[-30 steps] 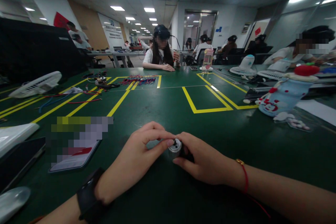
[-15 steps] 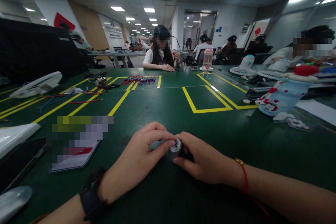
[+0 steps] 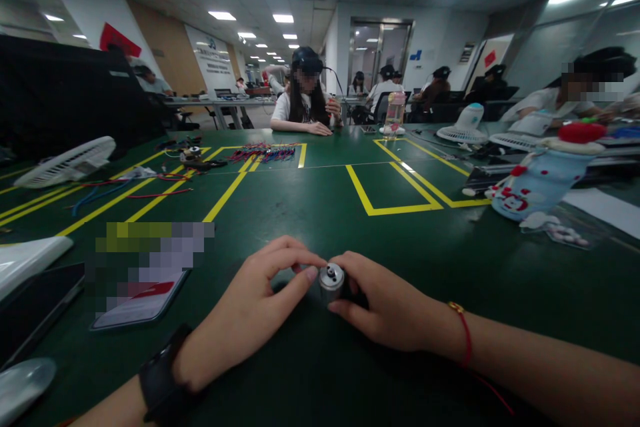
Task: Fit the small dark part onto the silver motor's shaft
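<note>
A small silver cylindrical motor point(image 3: 331, 285) stands upright on the green table, a short shaft and dark holes showing on its top face. My right hand point(image 3: 383, 300) grips it from the right side, thumb in front and fingers behind. The far side of the motor is hidden by those fingers. Just left of it is my left hand point(image 3: 280, 287), thumb and index finger apart with nothing seen between them. The index fingertip reaches the motor's top rim; whether it touches, I cannot tell.
Left lie a blurred-out card or pouch point(image 3: 150, 280), a dark flat device point(image 3: 40, 303) and a white mouse point(image 3: 25, 383). Bundled wires point(image 3: 263, 152) sit farther off. A blue bottle point(image 3: 537, 183) stands right. Across the table sits a person point(image 3: 305, 100).
My left hand has drawn back a little to the left, its thumb and index finger coming off the motor's top and uncovering the shaft. My right hand keeps its grip.
</note>
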Motion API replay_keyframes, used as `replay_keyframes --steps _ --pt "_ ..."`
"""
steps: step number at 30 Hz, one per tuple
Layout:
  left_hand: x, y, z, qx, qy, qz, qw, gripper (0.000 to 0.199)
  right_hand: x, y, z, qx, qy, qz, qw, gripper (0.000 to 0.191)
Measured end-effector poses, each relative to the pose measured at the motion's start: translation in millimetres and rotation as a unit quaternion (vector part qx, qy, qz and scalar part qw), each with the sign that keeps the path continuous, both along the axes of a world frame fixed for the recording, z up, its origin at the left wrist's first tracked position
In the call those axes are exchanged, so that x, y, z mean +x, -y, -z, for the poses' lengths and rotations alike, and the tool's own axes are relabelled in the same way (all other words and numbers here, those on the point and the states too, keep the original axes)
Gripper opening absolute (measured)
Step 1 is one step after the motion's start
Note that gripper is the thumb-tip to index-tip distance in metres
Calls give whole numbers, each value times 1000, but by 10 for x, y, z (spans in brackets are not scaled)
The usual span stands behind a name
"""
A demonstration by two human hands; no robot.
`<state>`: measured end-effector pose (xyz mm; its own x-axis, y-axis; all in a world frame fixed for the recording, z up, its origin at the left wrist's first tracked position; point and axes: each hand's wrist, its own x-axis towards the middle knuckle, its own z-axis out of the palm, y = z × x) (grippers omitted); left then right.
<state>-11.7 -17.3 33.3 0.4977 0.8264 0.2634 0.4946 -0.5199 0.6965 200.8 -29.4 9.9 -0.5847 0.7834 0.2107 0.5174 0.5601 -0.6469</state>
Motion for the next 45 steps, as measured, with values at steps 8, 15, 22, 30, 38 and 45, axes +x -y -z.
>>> replay_keyframes --steps 8,15,22,30,38,45 --pt "-170 -178 169 -148 41 -99 983 23 -1 -8 -7 -12 16 6 1000 29" --pt "-207 -187 229 -174 77 -123 974 23 5 3 -5 -15 22 10 1000 30" --pt "-197 -181 215 -176 77 -116 975 21 6 -10 2 -19 25 10 999 29" --pt "-105 -113 134 -130 52 -47 989 20 9 -15 15 -14 18 4 1000 29" --pt "26 -32 76 -79 49 11 996 20 0 -23 11 -4 17 0 1000 24" --pt "107 -21 40 -62 48 11 997 15 -2 -11 32 2 11 0 1000 27"
